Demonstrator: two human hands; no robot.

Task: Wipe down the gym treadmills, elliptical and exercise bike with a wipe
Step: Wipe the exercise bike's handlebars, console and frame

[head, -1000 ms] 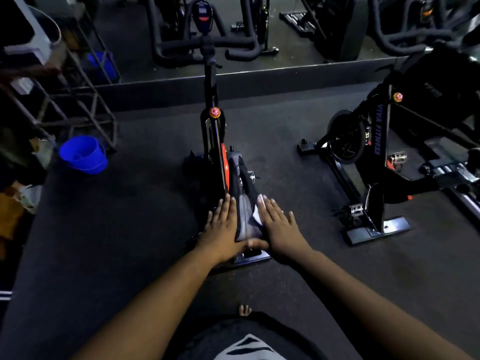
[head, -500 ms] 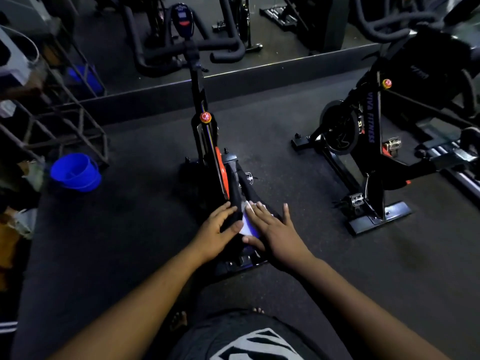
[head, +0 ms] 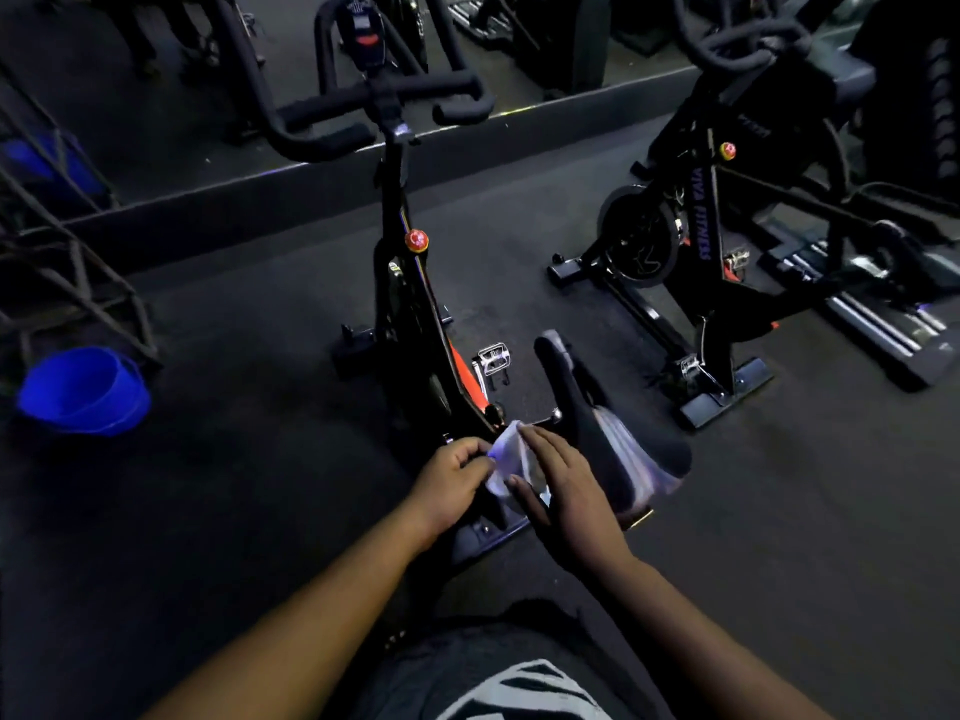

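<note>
Both hands hold the wipe point(head: 511, 457) beside the saddle point(head: 597, 413): left hand point(head: 449, 478) pinching, right hand point(head: 563, 488) gripping (fingers fairly straight).

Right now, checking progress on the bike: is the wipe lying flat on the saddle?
No: the wipe is bunched between the left hand and right hand, left of the saddle.
</note>
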